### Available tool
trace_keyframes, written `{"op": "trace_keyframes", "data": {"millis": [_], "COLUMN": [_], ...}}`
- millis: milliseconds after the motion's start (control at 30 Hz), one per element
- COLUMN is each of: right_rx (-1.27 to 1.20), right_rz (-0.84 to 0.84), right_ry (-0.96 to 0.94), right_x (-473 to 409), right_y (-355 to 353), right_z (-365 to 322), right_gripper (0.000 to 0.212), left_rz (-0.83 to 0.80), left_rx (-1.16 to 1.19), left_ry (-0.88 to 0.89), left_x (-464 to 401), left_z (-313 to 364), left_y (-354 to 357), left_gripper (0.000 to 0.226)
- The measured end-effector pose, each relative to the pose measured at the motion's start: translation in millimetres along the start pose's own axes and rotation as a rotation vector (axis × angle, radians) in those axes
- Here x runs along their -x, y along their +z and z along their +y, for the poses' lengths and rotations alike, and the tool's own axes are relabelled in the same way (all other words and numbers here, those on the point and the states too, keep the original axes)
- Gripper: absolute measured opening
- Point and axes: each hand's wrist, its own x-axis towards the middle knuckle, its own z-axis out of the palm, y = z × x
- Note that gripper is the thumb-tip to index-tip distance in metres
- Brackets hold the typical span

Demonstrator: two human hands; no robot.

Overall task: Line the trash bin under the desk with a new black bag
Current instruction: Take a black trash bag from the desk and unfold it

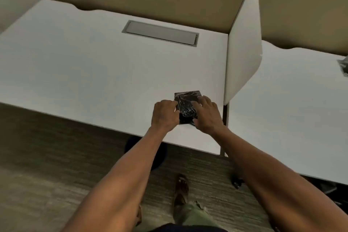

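Observation:
A folded black bag [186,105], glossy and crinkled, lies on the white desk [94,73] near its front right corner. My left hand [164,114] grips the bag's left edge with curled fingers. My right hand [206,114] rests on the bag's right side, fingers spread over it and thumb at its lower corner. A dark round shape under the desk's front edge, the trash bin [160,158], shows only partly behind my left forearm.
A white side panel [243,52] stands just right of the bag, with a second desk [293,109] beyond it holding another dark bundle [343,66] at the far right edge. A grey cable hatch [160,33] sits mid-desk. My sandalled foot [181,188] stands on carpet.

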Motion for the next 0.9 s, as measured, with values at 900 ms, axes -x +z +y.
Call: {"op": "trace_keyframes", "data": {"millis": [900], "right_rx": [-0.540], "right_rz": [0.274], "right_ry": [-0.092], "right_x": [-38.4], "right_y": [-31.0], "right_z": [34.9], "right_gripper": [0.018], "left_rz": [-0.060], "left_rx": [0.263], "left_ry": [-0.187], "left_x": [-7.9], "left_z": [-7.5], "left_y": [-4.3], "left_gripper": [0.103]}}
